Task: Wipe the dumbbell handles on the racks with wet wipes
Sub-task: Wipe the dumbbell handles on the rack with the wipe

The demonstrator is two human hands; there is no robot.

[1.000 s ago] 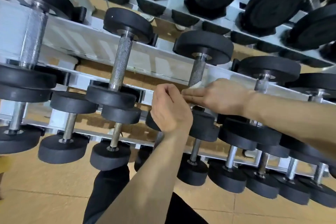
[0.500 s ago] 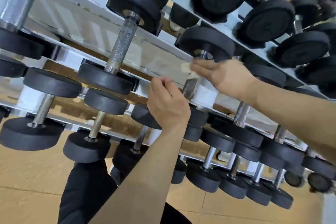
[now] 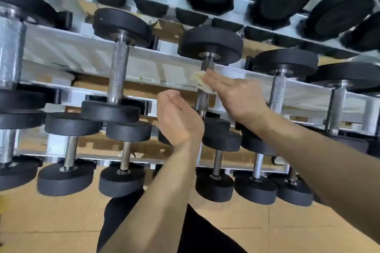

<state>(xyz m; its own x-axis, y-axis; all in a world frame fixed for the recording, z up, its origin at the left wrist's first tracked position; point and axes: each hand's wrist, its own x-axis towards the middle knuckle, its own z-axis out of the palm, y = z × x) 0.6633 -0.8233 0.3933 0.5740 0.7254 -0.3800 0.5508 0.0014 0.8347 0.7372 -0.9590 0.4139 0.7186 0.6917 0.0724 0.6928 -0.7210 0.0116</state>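
Right hand point(image 3: 236, 96) flattens a wet wipe point(image 3: 198, 79) against a knurled dumbbell handle point(image 3: 202, 99) on the rack's middle tier.

The right hand's fingers lie straight and together. They press the crumpled wipe onto the upper part of the handle, just below the far black head point(image 3: 209, 46), with nothing curled round it. The left hand point(image 3: 178, 119) hovers just left of the same handle, thumb side up. Its fingers are loosely bent with nothing visible in them, and it is apart from the steel. Bare knurling shows between the wipe and the near head point(image 3: 218, 127). The neighbouring handle point(image 3: 119, 72) to the left stands well apart, and the white rail point(image 3: 78, 57) runs behind both.
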